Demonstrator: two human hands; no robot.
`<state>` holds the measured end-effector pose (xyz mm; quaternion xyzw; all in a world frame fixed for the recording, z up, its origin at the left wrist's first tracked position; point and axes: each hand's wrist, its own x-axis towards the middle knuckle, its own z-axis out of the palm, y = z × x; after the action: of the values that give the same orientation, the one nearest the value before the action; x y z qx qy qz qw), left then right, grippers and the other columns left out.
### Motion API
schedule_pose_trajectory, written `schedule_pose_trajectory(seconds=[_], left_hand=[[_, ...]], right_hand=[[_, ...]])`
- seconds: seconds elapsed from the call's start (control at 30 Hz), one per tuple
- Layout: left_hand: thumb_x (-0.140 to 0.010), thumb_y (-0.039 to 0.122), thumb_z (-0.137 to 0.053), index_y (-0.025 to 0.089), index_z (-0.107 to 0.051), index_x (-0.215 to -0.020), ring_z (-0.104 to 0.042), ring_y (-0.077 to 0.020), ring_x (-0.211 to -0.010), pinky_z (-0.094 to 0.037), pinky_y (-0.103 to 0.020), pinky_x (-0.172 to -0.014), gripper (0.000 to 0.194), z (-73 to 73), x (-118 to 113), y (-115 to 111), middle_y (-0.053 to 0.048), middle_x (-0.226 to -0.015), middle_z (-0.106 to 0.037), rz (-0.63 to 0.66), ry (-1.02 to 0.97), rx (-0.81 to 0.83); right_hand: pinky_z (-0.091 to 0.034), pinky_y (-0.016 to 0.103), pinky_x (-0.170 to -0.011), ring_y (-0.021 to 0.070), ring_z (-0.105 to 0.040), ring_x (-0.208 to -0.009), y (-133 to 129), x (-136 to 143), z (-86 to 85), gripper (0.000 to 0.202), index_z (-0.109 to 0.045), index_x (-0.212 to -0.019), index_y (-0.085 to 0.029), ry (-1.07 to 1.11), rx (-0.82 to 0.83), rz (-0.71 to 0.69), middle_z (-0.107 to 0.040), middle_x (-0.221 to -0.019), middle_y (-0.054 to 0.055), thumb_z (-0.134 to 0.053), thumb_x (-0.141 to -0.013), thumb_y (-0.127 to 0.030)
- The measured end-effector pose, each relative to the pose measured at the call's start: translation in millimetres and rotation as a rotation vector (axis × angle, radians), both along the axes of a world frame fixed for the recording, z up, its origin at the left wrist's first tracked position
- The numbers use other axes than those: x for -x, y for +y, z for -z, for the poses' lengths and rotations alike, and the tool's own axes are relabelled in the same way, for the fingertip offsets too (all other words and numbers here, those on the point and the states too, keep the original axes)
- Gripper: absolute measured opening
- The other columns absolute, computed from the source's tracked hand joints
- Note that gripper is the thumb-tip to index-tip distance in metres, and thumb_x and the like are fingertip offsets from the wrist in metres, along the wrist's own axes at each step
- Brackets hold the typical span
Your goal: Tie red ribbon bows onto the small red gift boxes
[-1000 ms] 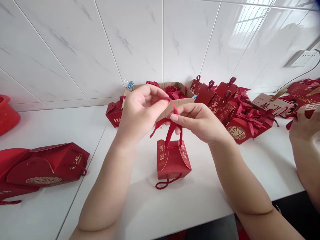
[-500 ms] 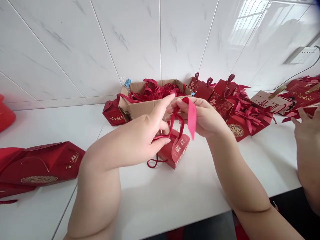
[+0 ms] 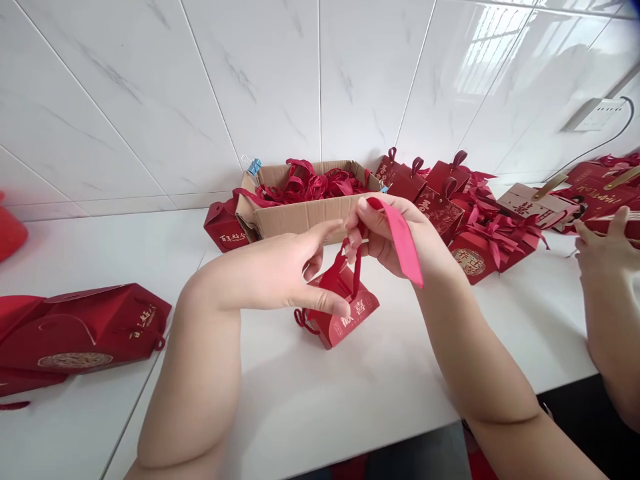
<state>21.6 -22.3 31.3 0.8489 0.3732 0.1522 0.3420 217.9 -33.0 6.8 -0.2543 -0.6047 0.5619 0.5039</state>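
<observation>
A small red box with gold lettering stands tilted on the white table below my hands, a dark red cord loop at its left side. My right hand pinches a red ribbon; one end hangs over the fingers to the right, and the rest runs down to the box top. Around the box's upper left side is my left hand, its thumb stretched over the box front and its index finger pointing toward the right fingertips. Its other fingers curl, with nothing visibly held.
Behind the hands stands a cardboard box of red ribbons, with blue clips. Red gift boxes crowd the right. Larger red boxes lie left. Another person's hand is at the far right, near more boxes.
The small box has turned and shifted slightly toward me. My left fingers have come off the ribbon and spread. The ribbon end in my right hand has swung right.
</observation>
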Motion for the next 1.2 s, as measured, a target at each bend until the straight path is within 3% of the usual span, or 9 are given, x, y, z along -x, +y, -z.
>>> schedule_pose_trajectory(seconds=[0.1, 0.2, 0.37, 0.5, 0.67, 0.87, 0.97, 1.07, 1.2], left_hand=[[-0.081, 0.058, -0.055, 0.02, -0.062, -0.088, -0.048, -0.0151, -0.063, -0.037, -0.024, -0.056, 0.039, -1.6, 0, 5, -0.001, -0.072, -0.052, 0.115, -0.003, 0.067], [-0.09, 0.059, -0.035, 0.018, -0.058, -0.069, -0.044, -0.0153, -0.061, -0.037, -0.027, -0.058, 0.052, -1.8, -4, 10, -0.002, -0.065, -0.046, 0.076, -0.112, 0.099], [-0.089, 0.042, -0.05, 0.017, -0.051, -0.059, -0.038, -0.0114, -0.056, -0.033, -0.026, -0.054, 0.039, -3.7, -10, 12, 0.0, -0.061, -0.041, 0.025, -0.229, 0.143], [-0.083, 0.032, -0.059, 0.017, -0.06, -0.068, -0.042, -0.0095, -0.056, -0.033, -0.024, -0.053, 0.021, -6.3, -11, 10, 0.001, -0.066, -0.049, -0.064, -0.319, 0.126], [-0.081, 0.027, -0.058, 0.018, -0.062, -0.077, -0.044, -0.01, -0.058, -0.035, -0.025, -0.054, 0.011, -3.4, -11, 15, 0.001, -0.068, -0.054, -0.161, -0.329, 0.075], [-0.082, 0.027, -0.051, 0.018, -0.059, -0.074, -0.042, -0.0109, -0.056, -0.032, -0.024, -0.05, 0.014, -4.0, -9, 13, 0.0, -0.069, -0.05, -0.382, -0.218, -0.161], [-0.082, 0.031, -0.054, 0.019, -0.058, -0.072, -0.04, -0.0106, -0.053, -0.029, -0.024, -0.047, 0.017, -11.4, -4, -6, 0.001, -0.064, -0.048, -0.429, -0.103, -0.264], [-0.084, 0.037, -0.054, 0.02, -0.058, -0.071, -0.039, -0.0109, -0.051, -0.027, -0.024, -0.046, 0.022, -15.1, 3, -22, 0.002, -0.061, -0.048, -0.363, 0.011, -0.201], [-0.085, 0.039, -0.054, 0.02, -0.058, -0.066, -0.042, -0.0123, -0.055, -0.029, -0.024, -0.048, 0.028, 1.2, 9, -21, 0.001, -0.063, -0.05, -0.407, -0.125, -0.081]], right_hand=[[-0.052, 0.024, -0.057, 0.0104, -0.059, -0.056, -10, 2, -3.8, 0.03, -0.057, -0.067, -0.018, -0.095, -0.232, 0.071, -0.057, -0.062, -0.001, -0.056, -0.089, -0.038], [-0.051, 0.025, -0.058, 0.0119, -0.06, -0.061, -15, 2, -3.9, 0.027, -0.059, -0.069, -0.017, -0.236, -0.512, 0.126, -0.059, -0.064, 0.0, -0.052, -0.091, -0.031], [-0.05, 0.027, -0.061, 0.0135, -0.06, -0.069, -10, -2, 1.6, 0.017, -0.063, -0.079, -0.017, -0.422, -0.894, 0.222, -0.063, -0.077, 0.003, -0.048, -0.087, -0.014], [-0.052, 0.029, -0.064, 0.0151, -0.06, -0.074, -5, -3, 5.4, 0.017, -0.062, -0.081, -0.018, -0.442, -1.007, 0.296, -0.062, -0.084, 0.005, -0.047, -0.086, -0.013], [-0.052, 0.033, -0.071, 0.0167, -0.06, -0.081, 0, -1, 7.9, 0.017, -0.062, -0.084, -0.018, -0.453, -1.025, 0.286, -0.062, -0.085, 0.005, -0.046, -0.087, -0.013], [-0.048, 0.042, -0.082, 0.0214, -0.055, -0.094, 10, -3, 11.8, 0.015, -0.066, -0.076, -0.019, -0.487, -1.023, 0.471, -0.062, -0.097, 0.007, -0.056, -0.086, -0.021], [-0.049, 0.034, -0.073, 0.0165, -0.058, -0.08, 13, -6, 13.3, 0.017, -0.068, -0.078, -0.019, -0.407, -0.835, 0.36, -0.064, -0.085, 0.005, -0.057, -0.088, -0.027], [-0.049, 0.028, -0.067, 0.0136, -0.059, -0.073, 15, -9, 15.0, 0.025, -0.07, -0.079, -0.018, -0.32, -0.564, 0.199, -0.065, -0.077, 0.003, -0.056, -0.09, -0.035], [-0.049, 0.027, -0.068, 0.0141, -0.061, -0.074, 17, -13, 21.4, 0.031, -0.072, -0.081, -0.017, -0.285, -0.31, 0.185, -0.067, -0.075, 0.002, -0.058, -0.087, -0.044]])
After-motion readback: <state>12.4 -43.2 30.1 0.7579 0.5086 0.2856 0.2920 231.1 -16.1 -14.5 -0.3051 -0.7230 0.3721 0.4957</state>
